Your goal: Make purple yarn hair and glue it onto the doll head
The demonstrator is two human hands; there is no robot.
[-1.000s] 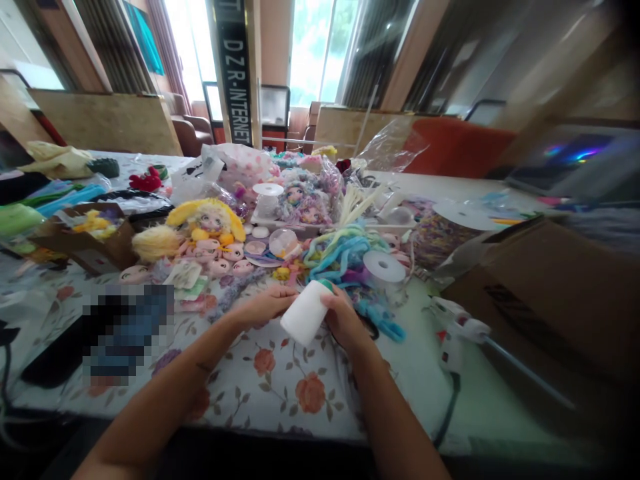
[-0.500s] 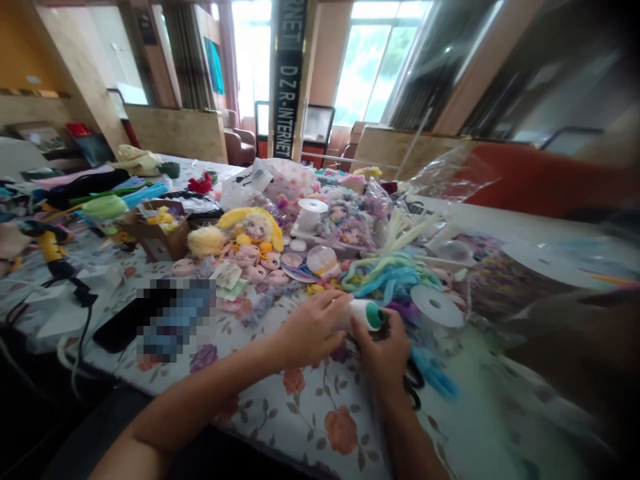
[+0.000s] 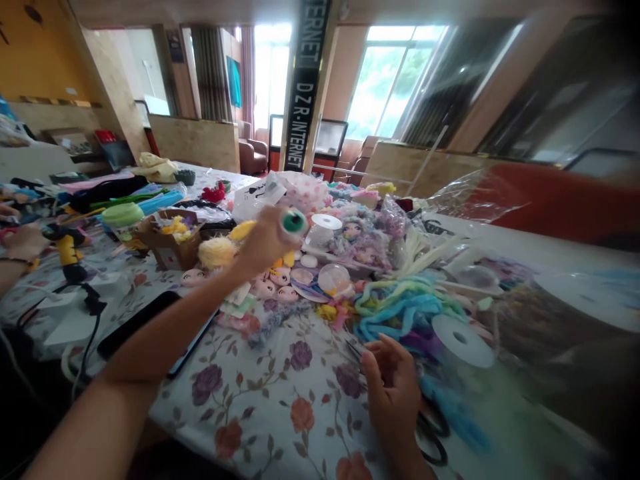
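My left hand (image 3: 265,235) is closed around a white bottle with a green cap (image 3: 294,223). It is raised above the doll parts in the middle of the table, with the cap towards me; the hand hides most of the bottle. Near the front right, my right hand (image 3: 393,383) has loosely curled fingers, apart from the thumb, and I see nothing held in it. Scissors (image 3: 434,437) lie under and beside that hand: the black handles show past the wrist, a blade tip past the thumb. Blue and green yarn (image 3: 400,307) lies just beyond.
Small doll heads (image 3: 265,287) and a yellow fluffy ball (image 3: 217,253) lie mid-table. A cardboard box (image 3: 167,243), a phone (image 3: 140,323) and a yellow-black glue gun (image 3: 70,250) are on the left, beside another person's hand (image 3: 25,243). White spools (image 3: 463,340) stand on the right.
My left hand has carried the bottle up, forward and to the left, away from my right hand. The right hand has let go of the bottle and lowered over the scissors.
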